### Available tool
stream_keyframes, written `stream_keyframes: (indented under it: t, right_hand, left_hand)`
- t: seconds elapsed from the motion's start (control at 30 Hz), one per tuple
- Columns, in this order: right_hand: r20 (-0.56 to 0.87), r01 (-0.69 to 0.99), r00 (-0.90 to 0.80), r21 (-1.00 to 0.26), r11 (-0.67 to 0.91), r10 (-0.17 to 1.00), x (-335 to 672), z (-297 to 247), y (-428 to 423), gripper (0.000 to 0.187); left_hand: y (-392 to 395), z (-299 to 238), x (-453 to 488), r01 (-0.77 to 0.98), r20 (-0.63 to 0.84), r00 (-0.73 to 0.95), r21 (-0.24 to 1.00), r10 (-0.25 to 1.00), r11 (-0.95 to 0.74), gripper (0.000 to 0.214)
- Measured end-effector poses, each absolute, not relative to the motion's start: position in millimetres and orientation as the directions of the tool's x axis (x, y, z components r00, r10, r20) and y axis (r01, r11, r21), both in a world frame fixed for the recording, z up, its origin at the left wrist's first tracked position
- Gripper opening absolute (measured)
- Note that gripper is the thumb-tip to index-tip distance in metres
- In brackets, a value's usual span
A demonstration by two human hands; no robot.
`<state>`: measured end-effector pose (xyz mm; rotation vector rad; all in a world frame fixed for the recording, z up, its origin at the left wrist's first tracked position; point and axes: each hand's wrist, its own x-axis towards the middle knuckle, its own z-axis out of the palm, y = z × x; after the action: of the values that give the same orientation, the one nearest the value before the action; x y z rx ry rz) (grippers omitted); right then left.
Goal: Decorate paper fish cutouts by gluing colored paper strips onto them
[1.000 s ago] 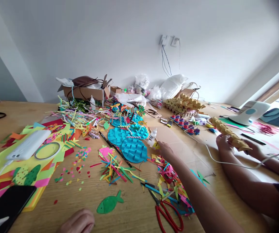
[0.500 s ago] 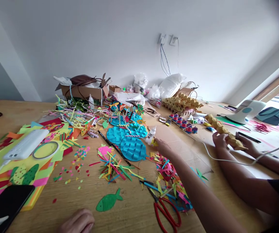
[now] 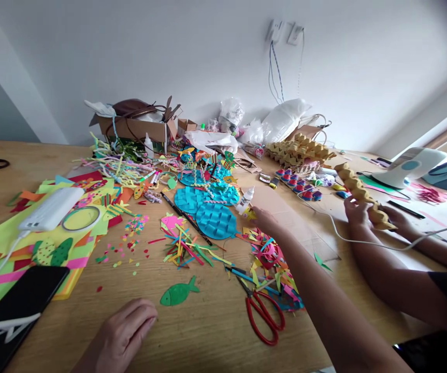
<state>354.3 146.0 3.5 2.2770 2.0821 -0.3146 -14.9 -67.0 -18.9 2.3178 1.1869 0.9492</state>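
Note:
My right hand (image 3: 264, 217) reaches across the table, its fingers closed at the lower part of a small white glue bottle (image 3: 245, 200). The bottle leans to the right. A small yellow paper piece (image 3: 248, 213) shows beside the fingertips; whether it is gripped too is unclear. My left hand (image 3: 124, 329) rests on the table at the near left, fingers curled together, with nothing visible in them. A green paper fish (image 3: 178, 293) lies just beyond it. Red-handled scissors (image 3: 265, 316) lie near my right forearm. Behind the scraps sits a blue paper piece with raised scales (image 3: 215, 221).
A co-worker's hands (image 3: 359, 212) hold an egg-carton strip (image 3: 357, 189) at the right. A white cable (image 3: 363, 241) crosses there. On the left are a phone (image 3: 25, 305), a power bank (image 3: 52, 207) and coloured paper. Paper strips (image 3: 186, 243) and a cardboard box (image 3: 138, 129) lie farther in.
The view has tilted down, so the table sits higher in the picture and more of my left hand shows. The glue bottle leans further right by my right hand.

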Motion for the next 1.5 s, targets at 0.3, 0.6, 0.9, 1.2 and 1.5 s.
stream_keyframes:
  t: [0.3, 0.6, 0.9, 1.2, 1.5]
  right_hand:
    - [-0.075, 0.990, 0.051, -0.130, -0.061, 0.996, 358.6, 6.1, 133.2, 0.035]
    - [0.134, 0.983, -0.072, -0.160, 0.093, 0.988, 334.7, 37.1, 90.2, 0.025]
    - [0.017, 0.879, -0.406, -0.268, 0.395, 0.914, 258.7, 26.3, 49.8, 0.017]
    - [-0.089, 0.905, -0.386, -0.227, 0.359, 0.918, 210.9, 14.6, 59.7, 0.017]
    - [-0.048, 0.920, -0.324, -0.251, 0.302, 0.945, 197.1, 0.7, 65.4, 0.017]
  left_hand:
    - [-64.5, -18.9, -17.2, 0.605, 0.412, 0.428, 0.531, 0.804, -0.594, 0.018]
    - [-51.6, -21.6, -22.8, 0.622, 0.426, 0.444, 0.486, 0.788, -0.613, 0.018]
    - [-32.5, 3.1, -16.0, 0.647, 0.434, 0.473, 0.419, 0.766, -0.637, 0.025]
    - [-29.7, 3.3, -18.4, 0.700, 0.482, 0.419, 0.368, 0.769, -0.612, 0.023]
    - [-31.6, -3.1, -22.7, 0.701, 0.454, 0.408, 0.400, 0.792, -0.590, 0.023]
